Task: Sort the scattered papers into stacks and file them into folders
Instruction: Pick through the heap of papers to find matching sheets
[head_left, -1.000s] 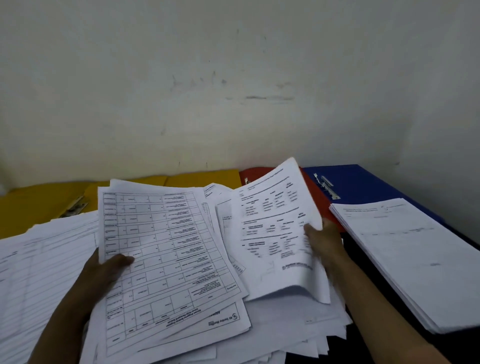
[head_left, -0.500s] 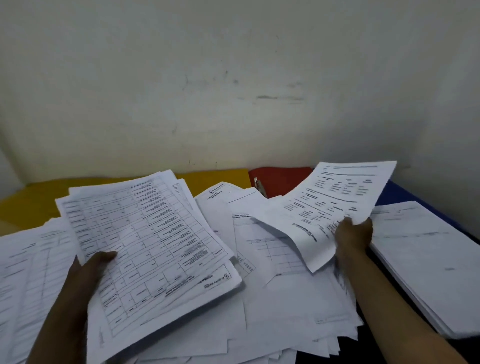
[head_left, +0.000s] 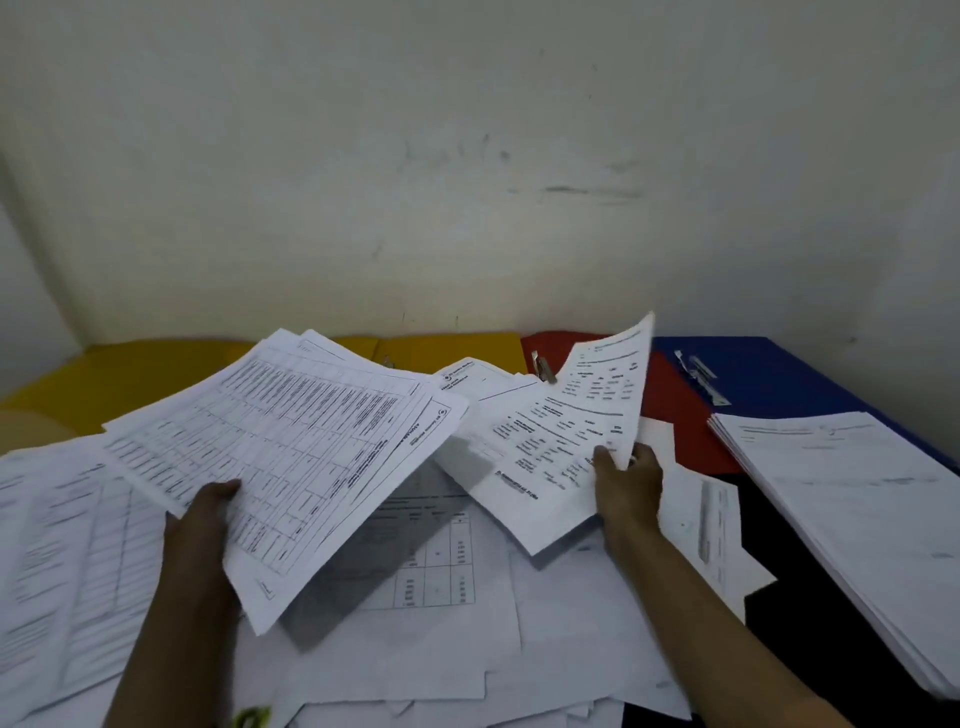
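Observation:
My left hand (head_left: 200, 525) grips a small bundle of table-printed sheets (head_left: 291, 447), lifted above the loose paper pile (head_left: 441, 623) and tilted up to the left. My right hand (head_left: 626, 480) pinches a printed sheet (head_left: 566, 441) by its right edge, its far corner raised over the red folder (head_left: 670, 400). A neat stack of papers (head_left: 852, 493) lies at the right, partly on the blue folder (head_left: 779, 374). Yellow folders (head_left: 452, 351) lie along the wall behind the pile. Another spread of sheets (head_left: 57, 561) covers the left side.
A white wall (head_left: 467, 182) rises right behind the folders. Metal fasteners show on the red folder (head_left: 543, 369) and on the blue one (head_left: 701, 379). The dark table surface (head_left: 789, 623) shows between the pile and the right stack.
The left hand's bundle has risen and swung further left. The right hand's sheet, held out toward the right stack half a second ago, has come back over the pile and stands more upright.

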